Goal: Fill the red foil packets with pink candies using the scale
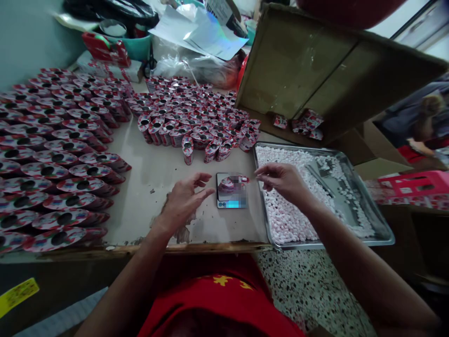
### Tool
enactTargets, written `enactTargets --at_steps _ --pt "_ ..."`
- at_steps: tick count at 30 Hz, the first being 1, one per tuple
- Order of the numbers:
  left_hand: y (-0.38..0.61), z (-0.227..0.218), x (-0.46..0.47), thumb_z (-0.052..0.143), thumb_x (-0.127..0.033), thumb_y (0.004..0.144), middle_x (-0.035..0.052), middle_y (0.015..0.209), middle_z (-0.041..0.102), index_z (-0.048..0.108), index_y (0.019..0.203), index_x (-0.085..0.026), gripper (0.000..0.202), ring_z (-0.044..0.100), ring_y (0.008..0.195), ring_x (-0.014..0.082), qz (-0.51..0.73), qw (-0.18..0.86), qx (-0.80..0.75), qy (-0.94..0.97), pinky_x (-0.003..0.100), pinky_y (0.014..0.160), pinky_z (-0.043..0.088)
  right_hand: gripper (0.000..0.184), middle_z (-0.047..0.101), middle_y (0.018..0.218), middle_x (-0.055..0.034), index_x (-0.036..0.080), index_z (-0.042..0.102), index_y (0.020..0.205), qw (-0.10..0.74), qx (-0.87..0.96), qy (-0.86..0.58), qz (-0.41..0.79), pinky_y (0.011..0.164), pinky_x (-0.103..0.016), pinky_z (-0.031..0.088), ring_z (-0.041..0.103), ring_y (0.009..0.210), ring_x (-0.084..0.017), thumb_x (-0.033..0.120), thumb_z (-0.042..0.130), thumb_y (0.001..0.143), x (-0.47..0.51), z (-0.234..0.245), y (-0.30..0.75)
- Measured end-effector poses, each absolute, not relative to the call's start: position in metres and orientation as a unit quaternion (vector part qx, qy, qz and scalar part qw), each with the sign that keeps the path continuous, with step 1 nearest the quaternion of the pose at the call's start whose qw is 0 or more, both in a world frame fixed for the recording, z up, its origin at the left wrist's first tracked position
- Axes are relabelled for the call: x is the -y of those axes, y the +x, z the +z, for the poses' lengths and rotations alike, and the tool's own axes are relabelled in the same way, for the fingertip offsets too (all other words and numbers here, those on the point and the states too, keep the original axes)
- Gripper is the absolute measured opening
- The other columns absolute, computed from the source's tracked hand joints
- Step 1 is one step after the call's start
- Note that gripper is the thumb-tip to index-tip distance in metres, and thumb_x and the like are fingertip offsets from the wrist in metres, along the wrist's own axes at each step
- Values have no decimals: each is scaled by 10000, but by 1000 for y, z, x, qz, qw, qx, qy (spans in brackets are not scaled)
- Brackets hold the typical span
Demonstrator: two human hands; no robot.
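Packet (233, 183) lies on the small scale (221, 200), its long axis left-to-right and its mouth toward the tray (333, 244). Left hand (184, 201) hovers beside it, palm down, fingers spread. Right hand (284, 180) has its fingertips pinched near the mouth; whether it holds anything is unclear.

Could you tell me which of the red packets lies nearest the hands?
The packet on the small scale, between left hand and right hand; the others sit grouped farther off.

Open cardboard box (298, 61), teal basin (137, 47), perhaps crumpled plastic bags (196, 69) behind
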State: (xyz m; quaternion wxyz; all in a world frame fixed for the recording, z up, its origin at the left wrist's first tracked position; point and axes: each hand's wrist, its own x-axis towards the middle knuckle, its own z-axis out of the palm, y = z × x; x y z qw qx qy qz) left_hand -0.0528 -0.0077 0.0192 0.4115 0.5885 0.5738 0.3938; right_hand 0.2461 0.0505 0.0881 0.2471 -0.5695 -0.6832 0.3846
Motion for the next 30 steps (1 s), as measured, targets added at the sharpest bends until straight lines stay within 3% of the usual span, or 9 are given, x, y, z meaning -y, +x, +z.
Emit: enactTargets --at_steps 7,14,20,30 --pt "-46 19 10 792 -415 877 66 1194 778 728 1229 -269 386 730 1016 241 371 371 -576 627 380 879 575 153 728 839 -58 196 783 878 187 811 -515 206 750 -321 459 644 771 -191 157 645 930 -46 74 233" --pt "-52 14 10 807 -386 866 69 1201 770 721 1244 -261 408 719 1004 232 378 373 -580 618 384 900 571 150 736 888 -86 169 782 886 122 829 -521 161 773 -308 430 651 845 -212 103 663 947 -49 69 217" --pt "-53 16 10 810 -382 857 65 1196 770 721 1226 -247 403 713 1003 233 373 383 -581 614 389 898 566 164 743 915 -79 173 808 907 147 838 -500 163 750 -292 429 644 799 -183 94 668 936 -47 70 195" --pt "-55 14 13 808 -368 863 56 1205 767 717 1235 -252 400 709 1008 221 388 384 -562 621 397 926 568 139 714 715 -20 145 815 838 182 788 -517 282 643 -275 409 595 648 -132 85 692 821 -61 92 193"
